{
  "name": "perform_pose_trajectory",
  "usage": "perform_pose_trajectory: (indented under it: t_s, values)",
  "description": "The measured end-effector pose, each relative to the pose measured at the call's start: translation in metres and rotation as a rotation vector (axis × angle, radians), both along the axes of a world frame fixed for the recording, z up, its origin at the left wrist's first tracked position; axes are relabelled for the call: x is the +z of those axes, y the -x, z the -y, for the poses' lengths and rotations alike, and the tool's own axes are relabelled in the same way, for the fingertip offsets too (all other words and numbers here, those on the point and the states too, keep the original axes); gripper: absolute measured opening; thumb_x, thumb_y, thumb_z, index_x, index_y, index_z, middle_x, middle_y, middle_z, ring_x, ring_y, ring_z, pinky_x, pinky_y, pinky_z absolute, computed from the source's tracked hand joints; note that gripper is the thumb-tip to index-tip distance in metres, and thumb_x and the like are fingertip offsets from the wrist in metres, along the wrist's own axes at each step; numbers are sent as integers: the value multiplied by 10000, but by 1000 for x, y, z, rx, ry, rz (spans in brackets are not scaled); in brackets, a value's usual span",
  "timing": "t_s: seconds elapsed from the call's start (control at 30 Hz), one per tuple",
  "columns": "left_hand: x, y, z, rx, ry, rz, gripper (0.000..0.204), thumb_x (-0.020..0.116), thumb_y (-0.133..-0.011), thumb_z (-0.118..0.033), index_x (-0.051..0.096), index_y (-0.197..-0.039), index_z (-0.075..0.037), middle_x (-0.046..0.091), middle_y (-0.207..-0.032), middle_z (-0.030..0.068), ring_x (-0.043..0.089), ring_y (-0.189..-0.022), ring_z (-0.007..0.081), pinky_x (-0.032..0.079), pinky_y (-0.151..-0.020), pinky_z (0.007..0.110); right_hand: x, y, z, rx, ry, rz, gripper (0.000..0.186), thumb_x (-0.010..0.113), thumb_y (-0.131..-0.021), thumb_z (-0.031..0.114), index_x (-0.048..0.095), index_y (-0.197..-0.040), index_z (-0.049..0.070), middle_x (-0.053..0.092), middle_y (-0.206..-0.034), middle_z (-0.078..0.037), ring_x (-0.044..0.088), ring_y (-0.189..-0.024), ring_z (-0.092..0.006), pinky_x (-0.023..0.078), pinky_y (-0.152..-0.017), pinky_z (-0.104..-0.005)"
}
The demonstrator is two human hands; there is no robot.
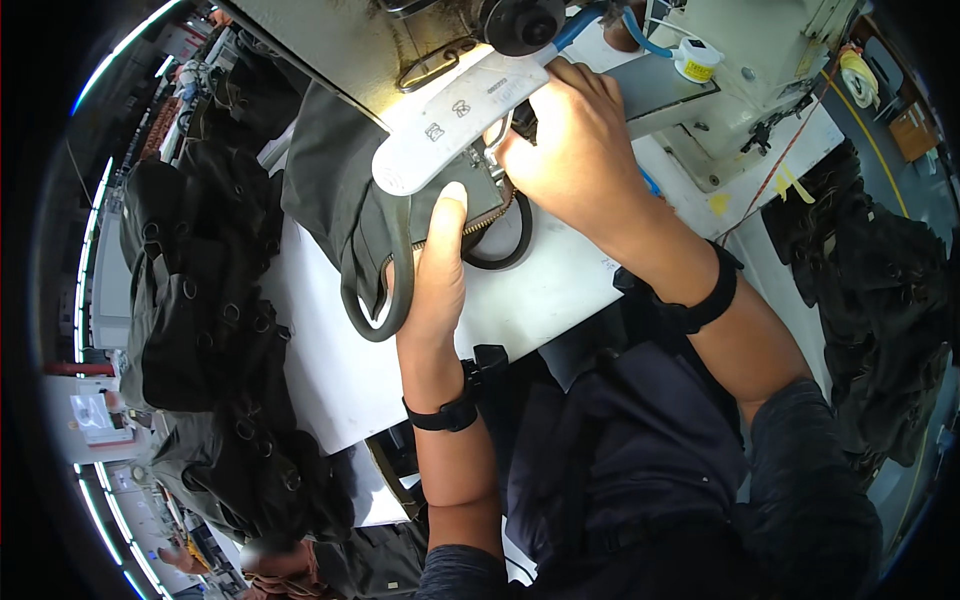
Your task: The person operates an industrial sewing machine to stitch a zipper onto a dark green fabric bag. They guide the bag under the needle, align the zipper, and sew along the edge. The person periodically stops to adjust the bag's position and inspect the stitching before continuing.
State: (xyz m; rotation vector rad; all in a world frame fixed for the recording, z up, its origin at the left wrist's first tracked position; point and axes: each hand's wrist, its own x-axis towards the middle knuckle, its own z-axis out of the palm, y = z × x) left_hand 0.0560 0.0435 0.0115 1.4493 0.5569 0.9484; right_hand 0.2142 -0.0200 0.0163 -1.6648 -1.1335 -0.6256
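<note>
A dark olive fabric bag (330, 180) with a zipper and looped handles lies under the head of a sewing machine (460, 115). My left hand (437, 262) grips the bag near its zippered edge, thumb on top and fingers hidden beneath. My right hand (572, 150) is curled beside the machine's needle area, just right of a silver metal part, its fingers bent round something I cannot make out. The needle itself is hidden behind the white light bar.
The white table (530, 290) carries the machine. Piles of dark bags (180, 340) line the left, with more (870, 330) hanging at the right. A blue hose (650, 45) runs above the machine bed. A co-worker (280, 570) is partly visible at the lower left.
</note>
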Motion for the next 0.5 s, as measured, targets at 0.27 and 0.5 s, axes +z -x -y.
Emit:
perform_pose_trajectory:
  t_s: [0.27,0.5]
  values:
    - [-6,-2,-2,-14,43,42,308,672,-1014,-122,672,-1285,25,719,-1218,93,683,-1064,155,551,-957,340,-2,0,0,-38,31,19,225,786,-783,197,722,-947,58,678,-881,-122,633,-901,-319,438,-913,-434]
    - [-16,4,12,-166,354,82,323,592,-1090,-294,668,-1269,-35,730,-1157,67,695,-1087,186,583,-958,413,-3,2,-3,-108,-25,63,198,744,-783,219,705,-892,57,648,-832,-113,624,-869,-309,437,-875,-429]
